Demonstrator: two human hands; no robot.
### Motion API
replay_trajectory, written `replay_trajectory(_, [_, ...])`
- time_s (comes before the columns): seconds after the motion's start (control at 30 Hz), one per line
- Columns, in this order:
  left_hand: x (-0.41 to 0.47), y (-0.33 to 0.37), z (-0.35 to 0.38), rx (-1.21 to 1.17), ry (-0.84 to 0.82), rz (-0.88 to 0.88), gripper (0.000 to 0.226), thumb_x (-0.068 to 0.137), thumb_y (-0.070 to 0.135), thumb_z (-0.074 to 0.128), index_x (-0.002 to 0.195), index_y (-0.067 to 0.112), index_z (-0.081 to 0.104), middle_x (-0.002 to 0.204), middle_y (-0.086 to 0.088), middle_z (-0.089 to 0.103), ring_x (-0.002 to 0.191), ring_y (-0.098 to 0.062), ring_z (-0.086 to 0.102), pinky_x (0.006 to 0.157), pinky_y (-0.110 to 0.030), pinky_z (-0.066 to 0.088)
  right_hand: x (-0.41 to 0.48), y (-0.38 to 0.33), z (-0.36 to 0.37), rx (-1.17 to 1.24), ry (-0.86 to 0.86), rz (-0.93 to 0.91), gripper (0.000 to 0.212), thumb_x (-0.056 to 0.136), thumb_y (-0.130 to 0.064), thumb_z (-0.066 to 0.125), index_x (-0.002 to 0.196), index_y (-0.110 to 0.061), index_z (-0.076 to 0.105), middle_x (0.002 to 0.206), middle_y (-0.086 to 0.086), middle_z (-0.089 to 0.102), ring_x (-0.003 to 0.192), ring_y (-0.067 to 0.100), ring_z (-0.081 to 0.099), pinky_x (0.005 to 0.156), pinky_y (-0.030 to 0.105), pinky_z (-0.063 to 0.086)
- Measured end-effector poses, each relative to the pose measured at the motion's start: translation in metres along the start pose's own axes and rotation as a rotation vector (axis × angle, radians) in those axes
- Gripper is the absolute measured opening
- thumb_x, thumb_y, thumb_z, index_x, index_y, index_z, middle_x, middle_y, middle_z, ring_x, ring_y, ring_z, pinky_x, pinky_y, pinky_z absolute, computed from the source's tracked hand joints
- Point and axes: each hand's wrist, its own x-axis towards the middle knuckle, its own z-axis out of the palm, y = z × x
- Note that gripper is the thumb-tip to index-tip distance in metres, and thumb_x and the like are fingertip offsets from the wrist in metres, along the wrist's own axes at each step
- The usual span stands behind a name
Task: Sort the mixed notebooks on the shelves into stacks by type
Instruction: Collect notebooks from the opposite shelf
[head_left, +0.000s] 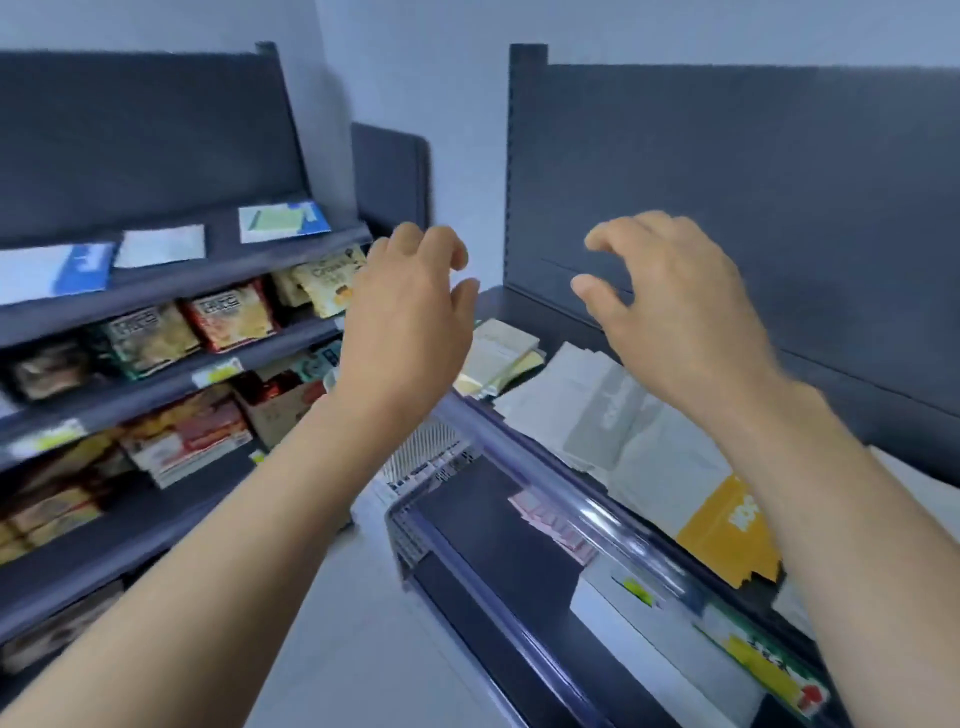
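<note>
The shelf back panel (753, 182) looks like matt, dark-grey painted metal. The plastic rail (561, 488) along the front edge below it is clear and glossy. The pale notebooks (597, 410) and the yellow notebook (722, 530) have matt paper covers. The snack packets (228, 317) are shiny film.

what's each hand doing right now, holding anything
Left hand: open, loosely curled, holding nothing.
Right hand: open, loosely curled, holding nothing.
</note>
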Motion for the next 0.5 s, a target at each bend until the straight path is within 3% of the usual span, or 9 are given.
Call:
replay_trajectory(0.27, [0.01,-0.132,-0.083,0.152,0.146,-0.164,0.013,0.088,0.013,0.056,0.1,0.007,0.057,0.1,-0.011,0.056,0.094,-0.031,0.053,0.081,-0.045,0.044,0.079,-0.135,0.062,0.181,0.049,-0.238,0.033,0.093,-0.02,0.054,0.123,-0.007,0.053,0.122,0.014,0.053,0.112,0.034,0.047,0.089,0.04,0.035])
replay_trajectory(0.5, [0.006,-0.242,-0.14,0.272,0.232,-0.262,0.019,0.09,0.018,0.058,0.106,0.008,0.055,0.102,-0.008,0.053,0.092,-0.026,0.051,0.078,-0.036,0.042,0.131,-0.255,0.124,0.311,0.08,-0.36,0.029,0.091,-0.02,0.055,0.117,-0.007,0.056,0.114,0.013,0.058,0.107,0.034,0.049,0.087,0.041,0.038])
